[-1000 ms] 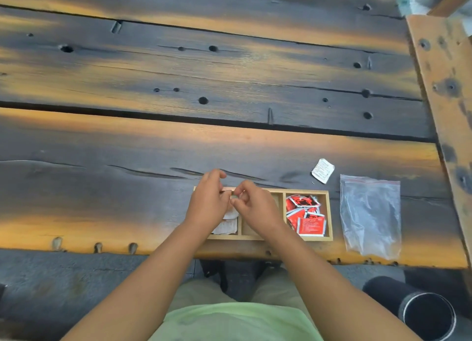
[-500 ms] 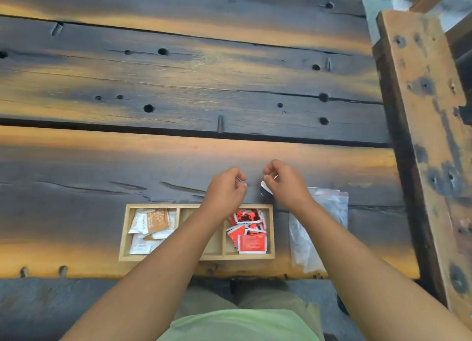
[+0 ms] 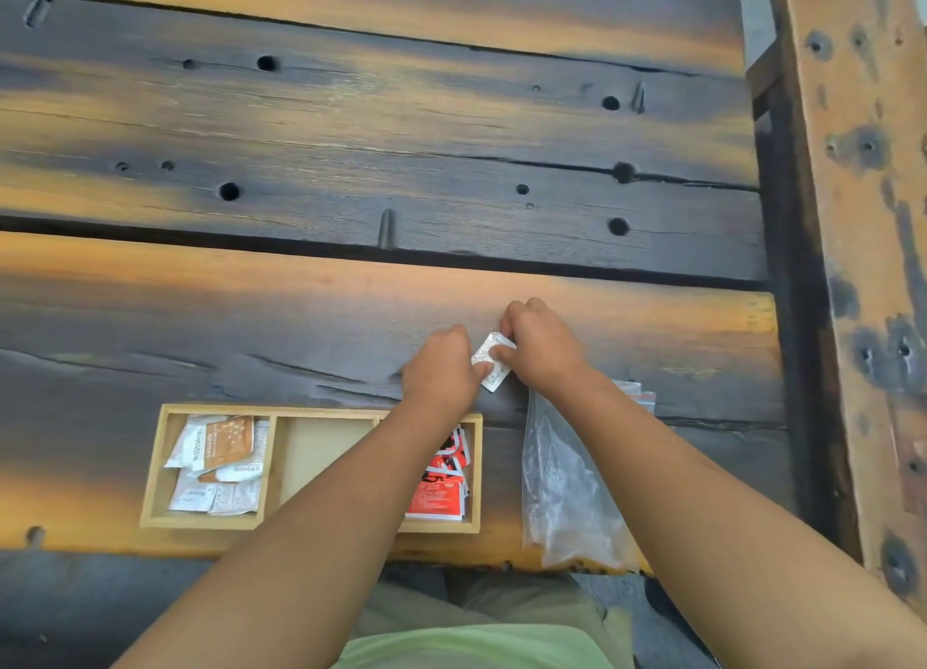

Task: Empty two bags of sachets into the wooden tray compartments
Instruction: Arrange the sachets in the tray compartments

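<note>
The wooden tray [image 3: 155, 468] holds white-and-orange sachets [image 3: 218, 460] left, red sachets [image 3: 441, 488] right, middle compartment bare. Left hand [image 3: 441, 375] and right hand [image 3: 542, 350] both pinch a white sachet [image 3: 494, 362]; print unreadable.

Surface [image 3: 351, 132]: wide dark planks, orange-streaked, with round holes and long gaps. Worn wooden beam [image 3: 853, 217] along right edge. Grey floor [image 3: 75, 613] below near edge.
</note>
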### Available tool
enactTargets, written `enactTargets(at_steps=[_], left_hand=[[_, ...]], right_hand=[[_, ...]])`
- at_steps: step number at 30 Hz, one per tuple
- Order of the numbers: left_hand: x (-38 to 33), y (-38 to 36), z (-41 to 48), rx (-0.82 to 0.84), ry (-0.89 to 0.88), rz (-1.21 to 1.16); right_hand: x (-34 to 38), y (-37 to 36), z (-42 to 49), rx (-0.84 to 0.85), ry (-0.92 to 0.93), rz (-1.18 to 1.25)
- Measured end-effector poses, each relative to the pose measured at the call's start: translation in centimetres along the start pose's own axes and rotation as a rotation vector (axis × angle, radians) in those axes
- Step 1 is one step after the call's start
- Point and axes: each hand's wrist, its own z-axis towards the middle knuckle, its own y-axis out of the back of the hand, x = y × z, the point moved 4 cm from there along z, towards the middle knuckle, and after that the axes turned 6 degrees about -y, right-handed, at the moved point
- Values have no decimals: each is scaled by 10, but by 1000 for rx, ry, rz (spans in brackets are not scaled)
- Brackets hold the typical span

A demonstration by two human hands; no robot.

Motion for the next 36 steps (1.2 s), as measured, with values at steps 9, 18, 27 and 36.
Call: enactTargets(at_steps=[9, 18, 27, 36], left_hand=[[3, 9, 1, -36, 44, -271], [49, 58, -37, -173, 57, -635], [152, 108, -91, -204, 164, -868], [241, 135, -132, -147, 111, -640]], right_hand=[[-1, 5, -11, -34, -48, 205], [57, 5, -43, -6, -68, 585], [157, -50, -80, 62, -71, 663], [227, -99, -118, 73, -63, 459]])
